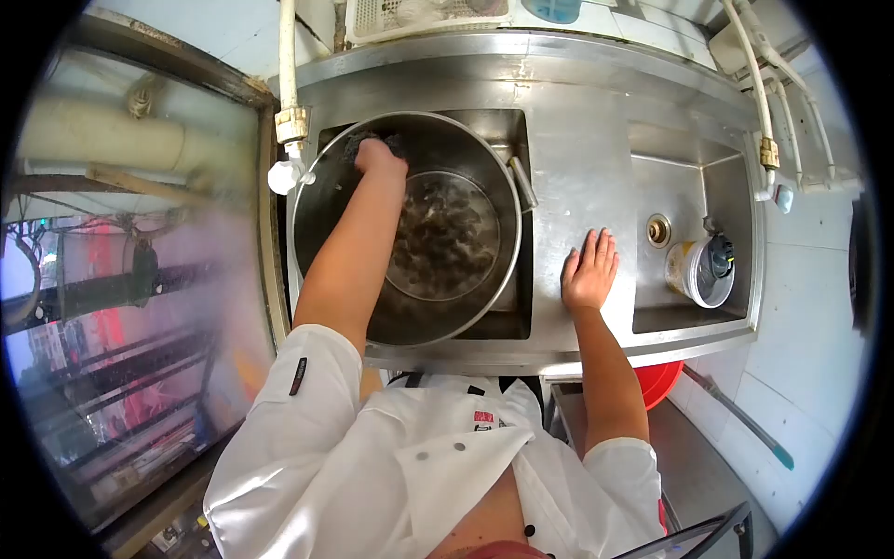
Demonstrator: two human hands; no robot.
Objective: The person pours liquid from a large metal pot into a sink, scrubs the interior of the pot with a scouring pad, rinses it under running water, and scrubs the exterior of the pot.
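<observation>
My left hand (pixel 377 156) reaches into a large metal pot (pixel 506 228) and presses a dark, bunched scouring pad (pixel 353 145) to the far inner wall. Its fingers are mostly hidden behind the back of the hand. Murky brownish water with bubbles (pixel 442 242) covers the pot's bottom. The pot sits in the left sink basin (pixel 507 321), its side handle (pixel 524 183) towards the right. My right hand (pixel 591 270) lies flat on the steel counter (pixel 577 158) between the two basins, fingers stretched out and nothing in it.
The right basin (pixel 670 168) holds a tipped white bucket (pixel 694 275) with a dark object in its mouth. A tap (pixel 291 172) hangs by the pot's left rim. Behind the sink stands a white basket (pixel 424 19). A red basin (pixel 659 380) is below the counter.
</observation>
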